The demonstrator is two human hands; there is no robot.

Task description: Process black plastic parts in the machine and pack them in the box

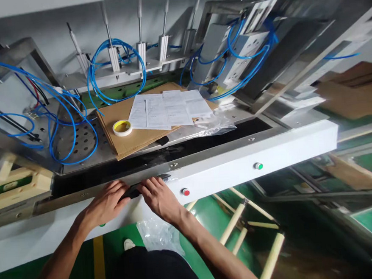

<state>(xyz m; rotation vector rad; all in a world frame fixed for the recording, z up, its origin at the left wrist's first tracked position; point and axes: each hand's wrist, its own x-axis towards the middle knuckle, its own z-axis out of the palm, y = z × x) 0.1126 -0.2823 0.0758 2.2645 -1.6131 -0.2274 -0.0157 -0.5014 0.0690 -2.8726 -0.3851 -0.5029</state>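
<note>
My left hand (109,202) and my right hand (160,198) are side by side at the front edge of the machine bed. Both have curled fingers closed on a dark, narrow piece (132,191), whose kind I cannot make out. Its glossy end pokes out past my right fingers, and much of it is hidden under both hands. Below my right wrist a crumpled clear plastic bag (162,234) hangs in front of the white front panel (213,171).
Beyond the hands, cardboard sheets (141,140) carry printed papers (167,109) and a tape roll (122,128). Coiled blue air hoses (92,78) surround metal cylinders (141,53). The panel bears a red button (185,192) and a green button (258,166). A pale-tubed frame (233,223) stands lower right.
</note>
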